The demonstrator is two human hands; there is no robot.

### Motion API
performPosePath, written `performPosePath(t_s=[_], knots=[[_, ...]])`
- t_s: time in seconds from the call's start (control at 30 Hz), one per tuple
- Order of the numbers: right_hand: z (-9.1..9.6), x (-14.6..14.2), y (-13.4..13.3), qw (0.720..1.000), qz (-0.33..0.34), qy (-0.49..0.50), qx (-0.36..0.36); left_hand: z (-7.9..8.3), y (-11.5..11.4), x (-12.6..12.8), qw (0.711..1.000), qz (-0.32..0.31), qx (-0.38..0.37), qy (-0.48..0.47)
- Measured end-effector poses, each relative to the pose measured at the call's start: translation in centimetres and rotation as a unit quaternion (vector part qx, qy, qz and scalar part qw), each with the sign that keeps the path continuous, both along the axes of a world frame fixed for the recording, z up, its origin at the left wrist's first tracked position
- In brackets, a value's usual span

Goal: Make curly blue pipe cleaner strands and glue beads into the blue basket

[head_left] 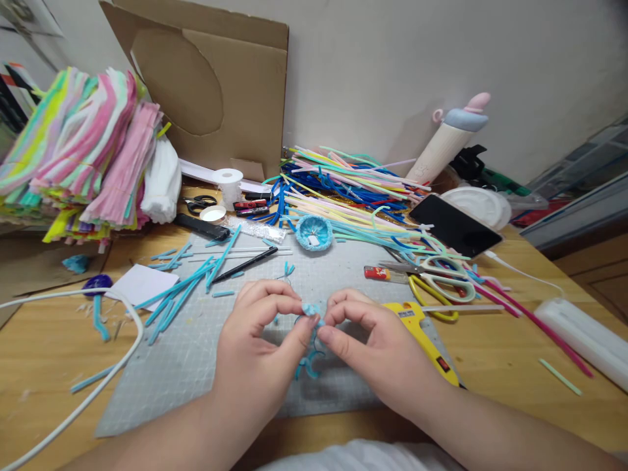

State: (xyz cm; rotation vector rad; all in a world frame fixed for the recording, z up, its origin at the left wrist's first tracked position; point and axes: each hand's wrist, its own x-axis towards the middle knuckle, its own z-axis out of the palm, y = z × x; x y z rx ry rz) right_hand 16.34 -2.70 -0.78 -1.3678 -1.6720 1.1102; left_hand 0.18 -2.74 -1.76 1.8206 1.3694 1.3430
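- We have our left hand (267,343) with thumb and forefinger pinching a small light-blue fuzzy piece (311,310); the piece sits between both hands, above a grey gridded mat (186,386).
- Our right hand (370,347) brings bent thumb and forefinger to the piece's right end; blur there, so we cannot tell whether they are pressed closed on it.
- Just below the grip we note curved blue bits (309,366); joined to the piece or loose, we cannot tell.
- Beyond the grip: a fuzzy blue bowl (314,247), then a heap of coloured stems (343,176).
- Left of the grip we find cut blue stems (184,294), a black pen (245,265) lying slantwise, and a white card (142,284).
- Right of it: a yellow glue gun (426,340), partly behind our right hand; farther out, scissors (444,267) with blades parted, near a red-ended lighter (383,273).
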Motion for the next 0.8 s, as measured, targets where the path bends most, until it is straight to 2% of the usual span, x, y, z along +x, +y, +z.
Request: performPosePath(t_s=[0.47,0.63,0.8], knots=[[-0.1,0.1,0.1,1.000,0.009,-0.004,-0.003,0.1,0.1,0.0,0.999,0.008,-0.023,-0.022],[-0.2,0.4,0.1,1.000,0.016,-0.015,0.019,0.1,0.7,-0.4,0.985,0.001,-0.127,-0.116],[-0.3,0.8,-0.3,0.991,0.005,-0.008,0.136,0.1,1.6,-0.9,0.946,0.020,-0.241,-0.216]])
